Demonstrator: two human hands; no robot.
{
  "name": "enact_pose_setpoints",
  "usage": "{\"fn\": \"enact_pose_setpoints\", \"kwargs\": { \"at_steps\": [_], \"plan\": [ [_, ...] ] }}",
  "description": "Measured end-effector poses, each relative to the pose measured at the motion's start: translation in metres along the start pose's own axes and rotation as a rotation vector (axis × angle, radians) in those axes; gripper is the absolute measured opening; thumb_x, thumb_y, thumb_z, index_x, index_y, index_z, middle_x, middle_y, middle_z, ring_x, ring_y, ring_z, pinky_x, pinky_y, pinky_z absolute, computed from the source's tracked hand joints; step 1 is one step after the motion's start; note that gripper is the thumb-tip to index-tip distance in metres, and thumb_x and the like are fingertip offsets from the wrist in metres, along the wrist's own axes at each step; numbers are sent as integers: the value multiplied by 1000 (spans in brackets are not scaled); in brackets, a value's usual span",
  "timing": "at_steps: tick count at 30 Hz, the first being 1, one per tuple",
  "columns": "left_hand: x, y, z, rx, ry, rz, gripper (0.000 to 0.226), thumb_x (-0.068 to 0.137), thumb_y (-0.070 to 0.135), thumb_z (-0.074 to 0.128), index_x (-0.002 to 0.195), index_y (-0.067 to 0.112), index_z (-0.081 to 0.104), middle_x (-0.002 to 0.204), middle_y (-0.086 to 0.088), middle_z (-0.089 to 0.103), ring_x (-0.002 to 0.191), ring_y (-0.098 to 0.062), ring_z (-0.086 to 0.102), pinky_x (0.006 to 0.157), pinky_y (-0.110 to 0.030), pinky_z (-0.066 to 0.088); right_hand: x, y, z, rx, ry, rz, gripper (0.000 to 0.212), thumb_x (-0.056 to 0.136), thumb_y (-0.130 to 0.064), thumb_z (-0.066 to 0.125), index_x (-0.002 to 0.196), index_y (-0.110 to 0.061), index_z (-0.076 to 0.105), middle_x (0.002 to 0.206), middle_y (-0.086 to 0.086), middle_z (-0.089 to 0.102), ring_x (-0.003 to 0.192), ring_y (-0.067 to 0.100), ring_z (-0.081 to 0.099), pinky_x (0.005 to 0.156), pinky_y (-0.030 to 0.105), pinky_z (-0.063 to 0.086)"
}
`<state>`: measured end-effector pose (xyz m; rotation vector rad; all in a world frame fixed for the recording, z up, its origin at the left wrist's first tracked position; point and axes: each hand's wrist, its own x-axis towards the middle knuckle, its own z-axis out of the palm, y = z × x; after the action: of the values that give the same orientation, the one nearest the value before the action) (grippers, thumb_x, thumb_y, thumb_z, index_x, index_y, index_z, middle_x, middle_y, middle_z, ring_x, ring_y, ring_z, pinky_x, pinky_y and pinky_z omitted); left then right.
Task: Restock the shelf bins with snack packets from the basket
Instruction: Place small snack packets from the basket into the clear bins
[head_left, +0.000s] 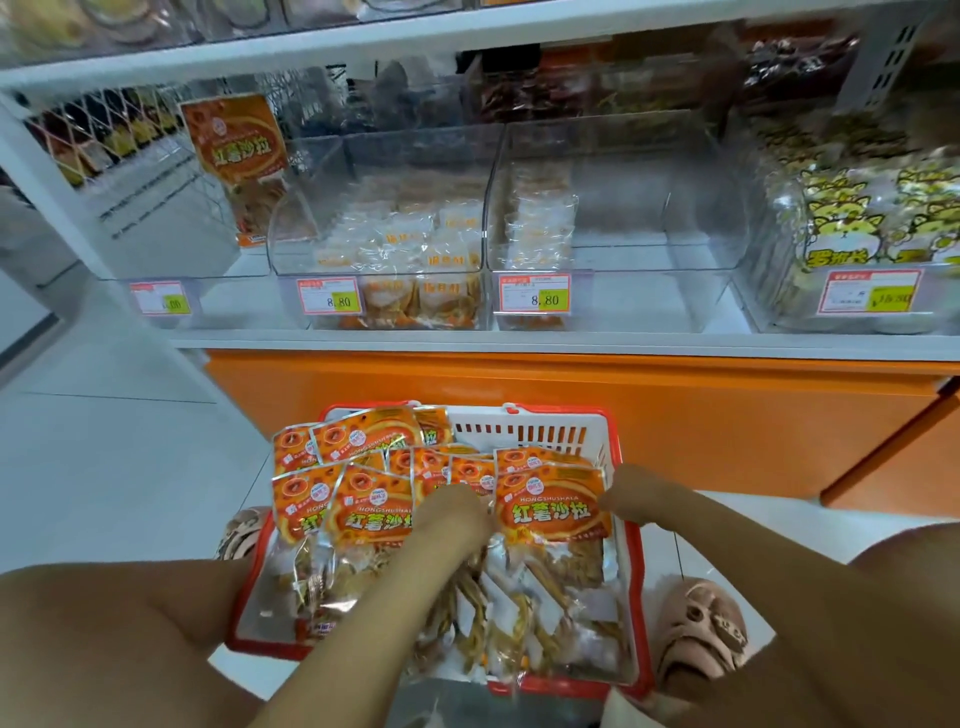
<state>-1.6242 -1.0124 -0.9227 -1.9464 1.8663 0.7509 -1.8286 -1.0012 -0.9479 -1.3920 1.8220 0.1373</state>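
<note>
Both hands are down in the basket (519, 434) on the floor. The left hand (457, 512) is pushed in among the orange snack packets (374, 514), and the right hand (615, 499) touches the edge of the front packet (553, 512). Foil hides the fingers on both, so I can't tell whether they grip. Up above sit the clear shelf bins (613, 208), with one matching packet (234, 137) standing upright at their left end.

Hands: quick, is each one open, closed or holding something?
Left hand: cannot tell, fingers buried among the orange foil snack packets.
Right hand: cannot tell, fingers hidden behind an upright orange packet.
</note>
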Motion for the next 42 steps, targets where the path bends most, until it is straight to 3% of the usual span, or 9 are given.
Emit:
{"fn": "enact_pose_setpoints", "kwargs": {
  "at_steps": [3, 6, 10, 15, 21, 27, 35, 39, 42],
  "plan": [
    [3, -16, -16, -321, -11, -47, 34, 90, 36, 54, 100, 4, 59, 86, -7, 61, 84, -20, 63, 72, -29, 48, 2, -3, 0, -14, 33, 4, 33, 93, -27, 58, 118, -6, 57, 117, 11, 63, 102, 22, 63, 91, 34, 53],
    [7, -42, -29, -757, -43, -97, 22, 77, 26, 62, 78, 5, 65, 64, -6, 55, 57, -20, 51, 65, -31, 45, -3, -18, -2, 11, 191, -47, 50, 91, -34, 60, 131, -9, 43, 125, 7, 58, 104, 20, 63, 82, 29, 55],
    [-5, -61, -41, -1311, -88, -32, 15, 77, 15, 53, 79, 11, 67, 67, -7, 54, 65, -22, 50, 68, -33, 51, -21, -49, -3, 200, 139, -226, 70, 92, -51, 52, 148, -16, 30, 150, 4, 38, 130, 23, 45, 105, 36, 41],
    [-30, -37, -58, -1646, -230, 260, 30, 90, 0, 36, 82, 5, 64, 71, -10, 62, 60, -20, 61, 52, -32, 57, -45, -81, -10, 750, -55, -404, 52, 90, -61, 46, 121, -21, 60, 113, -1, 66, 98, 15, 66, 92, 34, 52],
    [-27, -3, -51, -1525, 249, 321, 25, 98, 24, 47, 92, 7, 66, 81, -7, 68, 77, -21, 63, 68, -32, 48, -54, -95, -33, 934, 391, -569, 42, 102, -38, 39, 90, -3, 59, 83, 23, 60, 74, 28, 62, 65, 38, 51],
    [-27, 31, -58, -1265, 828, 375, 38, 103, 24, 33, 79, 4, 55, 70, -11, 53, 64, -16, 47, 61, -35, 38, -71, -108, -53, 566, 762, -771, 33, 103, -33, 36, 76, -22, 52, 65, -6, 51, 62, 10, 47, 61, 38, 42],
    [-24, 38, -89, -1170, 952, 540, 48, 101, 28, 40, 56, 12, 44, 47, 4, 40, 44, -5, 36, 44, -19, 26, -78, -105, -97, 934, 542, -621, 50, 98, -43, 44, 93, 3, 62, 85, 24, 65, 74, 28, 63, 75, 44, 54],
    [-17, 49, -120, -1195, 1073, 524, 47, 101, 26, 42, 57, 11, 45, 50, -3, 41, 47, -7, 36, 45, -19, 27, -81, -105, -111, 1058, 395, -609, 68, 69, -68, 58, 101, -9, 69, 93, 11, 73, 76, 19, 65, 75, 31, 53],
    [-17, 65, -143, -1180, 1116, 586, 47, 101, 24, 43, 55, 18, 40, 49, 3, 37, 47, -7, 36, 47, -23, 27, -85, -111, -114, 1139, 341, -618, 60, 62, -61, 67, 99, -14, 70, 91, 8, 71, 63, 10, 53, 61, 22, 44]
  ]
}}
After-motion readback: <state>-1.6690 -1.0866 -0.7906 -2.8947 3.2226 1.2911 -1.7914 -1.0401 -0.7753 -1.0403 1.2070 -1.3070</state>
